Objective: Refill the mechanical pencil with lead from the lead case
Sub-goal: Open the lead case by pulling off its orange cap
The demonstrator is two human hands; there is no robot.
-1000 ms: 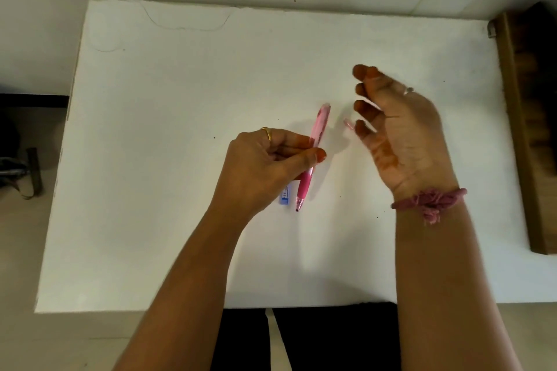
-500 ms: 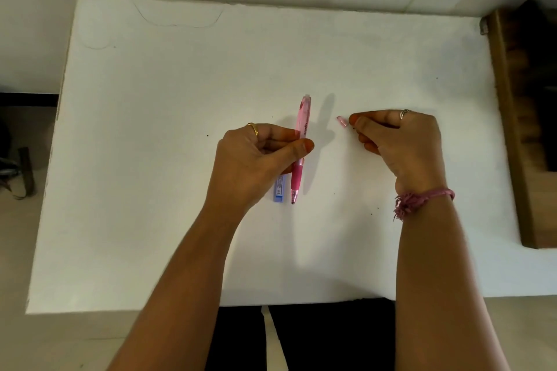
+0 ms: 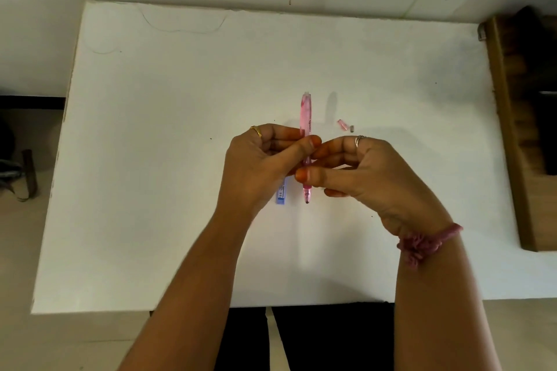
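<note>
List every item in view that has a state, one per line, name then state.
mechanical pencil: held upright off the table, cap off, tip pointing toward the person
pencil cap: off the pencil, lying on the white table
lead case: blue, mostly hidden behind the left hand
left hand: gripping the pencil
right hand: fingers closing on the pencil's lower barrel

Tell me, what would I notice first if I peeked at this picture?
You would spot the bright pink mechanical pencil in the middle of the white table, held by the left hand while the right hand comes in beside it. A blue lead case peeks out under the left hand. A tiny pink cap lies by itself on the table, just right of the pencil.
</note>
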